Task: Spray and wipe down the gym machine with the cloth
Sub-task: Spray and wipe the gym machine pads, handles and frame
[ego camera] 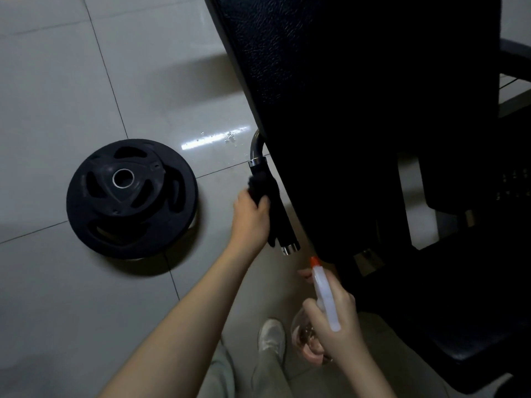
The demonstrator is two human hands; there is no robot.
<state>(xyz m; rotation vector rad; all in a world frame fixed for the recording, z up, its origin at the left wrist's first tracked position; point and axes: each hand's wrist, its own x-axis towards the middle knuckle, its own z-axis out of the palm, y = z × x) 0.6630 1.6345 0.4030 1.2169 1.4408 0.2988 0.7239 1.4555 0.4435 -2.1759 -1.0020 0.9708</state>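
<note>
- left hand (250, 216): fingers curled, clamped around a black cloth (260, 186) pressed onto the machine's handle.
- handle (280, 222): black grip with chrome end caps, hanging off a curved grey tube (255, 145) at the pad's left edge; cloth wrapped about its upper part.
- right hand (334, 320): closed around the neck of a spray bottle (324, 297), index finger out front at the trigger.
- spray bottle: white head with orange nozzle aimed up at the handle's lower end, close but apart; pinkish clear body below the hand.
- gym machine (359, 110): large black textured pad filling upper right, dark frame below.
- weight plates (130, 198): black, stacked flat on the tiled floor (57, 81), well left of the handle.
- droplets (227, 137): wet specks on the floor near the tube.
- shoe (271, 336): pale, bottom centre.
</note>
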